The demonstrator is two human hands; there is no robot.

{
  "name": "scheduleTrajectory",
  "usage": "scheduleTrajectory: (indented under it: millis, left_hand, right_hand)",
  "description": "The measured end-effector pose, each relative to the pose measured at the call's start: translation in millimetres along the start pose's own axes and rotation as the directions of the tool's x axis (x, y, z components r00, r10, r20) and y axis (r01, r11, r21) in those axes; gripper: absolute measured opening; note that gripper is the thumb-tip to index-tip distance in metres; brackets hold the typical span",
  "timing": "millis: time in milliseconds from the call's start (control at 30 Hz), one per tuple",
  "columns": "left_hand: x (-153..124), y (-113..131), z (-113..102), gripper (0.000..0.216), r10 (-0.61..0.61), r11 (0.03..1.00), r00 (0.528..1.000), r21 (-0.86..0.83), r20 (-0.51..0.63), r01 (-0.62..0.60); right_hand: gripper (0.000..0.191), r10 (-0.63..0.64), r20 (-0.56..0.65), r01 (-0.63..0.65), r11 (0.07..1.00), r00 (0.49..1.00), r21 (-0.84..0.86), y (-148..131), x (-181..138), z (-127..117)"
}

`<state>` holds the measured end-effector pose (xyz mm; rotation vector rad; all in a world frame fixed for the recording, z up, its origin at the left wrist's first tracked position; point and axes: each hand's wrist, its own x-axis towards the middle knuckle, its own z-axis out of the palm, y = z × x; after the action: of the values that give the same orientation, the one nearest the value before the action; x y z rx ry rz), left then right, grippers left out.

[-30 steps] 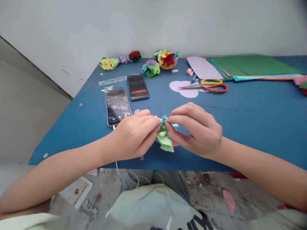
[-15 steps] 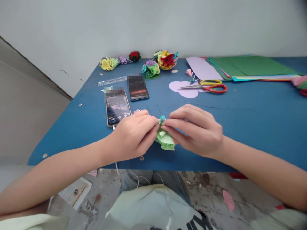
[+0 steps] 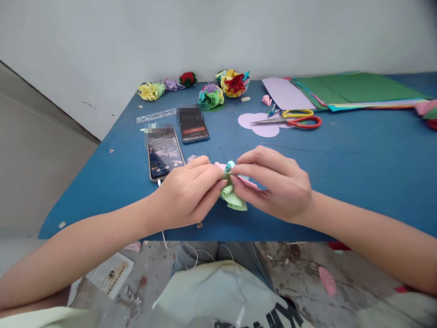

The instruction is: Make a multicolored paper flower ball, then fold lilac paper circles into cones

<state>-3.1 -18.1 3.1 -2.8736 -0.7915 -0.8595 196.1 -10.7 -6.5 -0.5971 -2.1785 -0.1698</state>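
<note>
Between my two hands is a paper flower (image 3: pixel 236 199) of light green, pink and blue layers, held above the front part of the blue table. My left hand (image 3: pixel 193 191) pinches its upper left side with thumb and fingers. From the right, my right hand (image 3: pixel 276 184) pinches the paper near the small rolled blue tip. The fingertips of both hands nearly meet and hide the flower's centre. Pale green folds hang below them, and pink paper shows behind the fingers.
Two phones (image 3: pixel 166 155) lie left, one with a white cable, near a clear ruler (image 3: pixel 156 115). Scissors (image 3: pixel 290 120) rest on a lilac paper shape (image 3: pixel 266 132). Several crumpled paper flowers (image 3: pixel 235 83) line the back. Coloured sheets (image 3: pixel 362 89) are stacked at right.
My fingers have shifted slightly on the flower. More of its pink and blue paper now shows around the fingertips. The whole view has moved a little.
</note>
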Motion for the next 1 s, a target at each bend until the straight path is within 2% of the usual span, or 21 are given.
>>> scheduleTrajectory:
  millis: [200,333,433,567,767,933,1000]
  left_hand:
    - [0.7,-0.9,-2.1,0.007,-0.005,0.999,1.000,-0.038,0.000,0.005]
    - [1.0,-0.8,-5.3,0.007,0.013,0.997,1.000,-0.080,-0.019,-0.014]
    - [2.5,-1.4,-8.0,0.010,-0.024,0.988,0.999,-0.151,0.030,0.028]
    - [3.6,-4.1,-9.0,0.012,-0.046,0.984,0.991,-0.165,0.122,0.066]
    - [3.0,-4.1,-6.2,0.013,-0.037,0.992,0.998,-0.119,0.051,0.043]
    - [3.1,-3.1,-5.5,0.012,-0.060,0.993,0.994,-0.099,0.096,0.070]
    - [3.0,-3.0,-5.5,0.010,-0.061,0.994,0.995,-0.088,0.079,0.068]
  right_hand:
    - [0.010,0.102,-0.021,-0.100,0.993,0.995,0.069,-1.2,3.8,-1.6]
    - [0.007,0.103,0.058,-0.114,0.970,0.993,0.217,0.2,7.6,-3.3]
    - [0.003,0.108,0.079,-0.127,0.948,0.991,0.292,0.3,8.3,-3.8]
    - [0.005,0.123,0.094,-0.145,0.950,0.988,0.276,-0.1,7.0,-3.4]
    - [0.007,0.055,0.072,-0.068,0.979,0.996,0.191,0.5,2.8,-0.7]
    - [0.007,0.049,0.081,-0.062,0.984,0.995,0.167,0.3,1.6,1.2]
    - [0.006,0.067,0.081,-0.080,0.982,0.994,0.170,0.3,2.3,1.5]
